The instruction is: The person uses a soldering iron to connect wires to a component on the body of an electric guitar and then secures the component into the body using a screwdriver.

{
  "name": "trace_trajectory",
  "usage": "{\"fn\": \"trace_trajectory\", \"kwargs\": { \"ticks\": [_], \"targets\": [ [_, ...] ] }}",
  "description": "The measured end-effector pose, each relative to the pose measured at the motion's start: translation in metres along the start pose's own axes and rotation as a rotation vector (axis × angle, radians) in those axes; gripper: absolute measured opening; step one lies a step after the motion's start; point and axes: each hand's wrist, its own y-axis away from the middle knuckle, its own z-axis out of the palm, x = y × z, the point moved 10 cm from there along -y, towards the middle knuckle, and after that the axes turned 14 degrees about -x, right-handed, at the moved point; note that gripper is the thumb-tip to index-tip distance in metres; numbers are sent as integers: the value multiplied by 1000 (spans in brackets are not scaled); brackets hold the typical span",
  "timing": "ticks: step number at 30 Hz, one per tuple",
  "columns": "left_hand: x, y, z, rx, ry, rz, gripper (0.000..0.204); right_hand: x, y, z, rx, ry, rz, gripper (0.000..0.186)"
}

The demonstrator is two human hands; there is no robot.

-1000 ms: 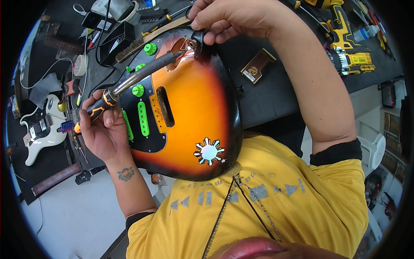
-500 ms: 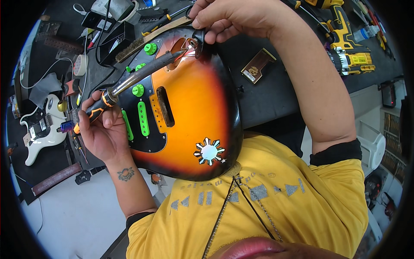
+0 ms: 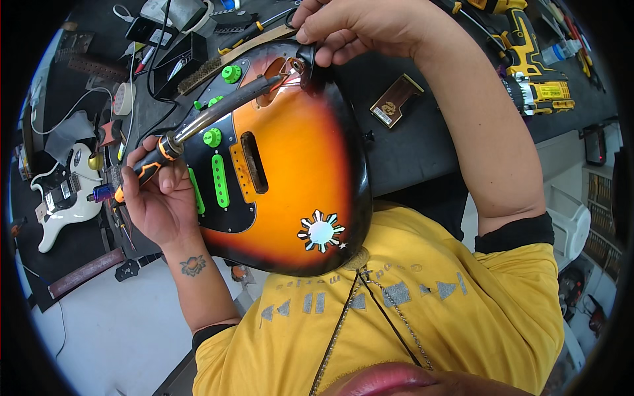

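My left hand is closed on the orange-and-black handle of a soldering iron. The iron's tip reaches into the jack cavity of a sunburst electric guitar body, among thin wires and a small metal part. My right hand holds a black plate at that cavity, fingers curled at the guitar's upper edge; some fingertips are hidden. The guitar has a black pickguard with green knobs and green pickup covers, plus a silver sun decal near its lower edge.
A gold-and-dark rectangular piece lies on the dark bench right of the guitar. A yellow power drill sits at upper right. A white guitar body, a brush, cables and hand tools crowd the left and top.
Very little differs. The soldering iron and the guitar have shifted very slightly; both hands keep the same hold.
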Motion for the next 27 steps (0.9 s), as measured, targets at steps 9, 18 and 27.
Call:
{"fn": "trace_trajectory", "kwargs": {
  "ticks": [9,18,27],
  "targets": [
    [-1,1,-2,51,-36,-15,52,-11,12,8,-28,-21,-38,18],
    [-1,1,-1,51,-39,-3,50,-4,4,3,31,10,30,19],
    [-1,0,-1,49,-37,-7,51,-9,9,4,103,27,94,23]
  ]
}}
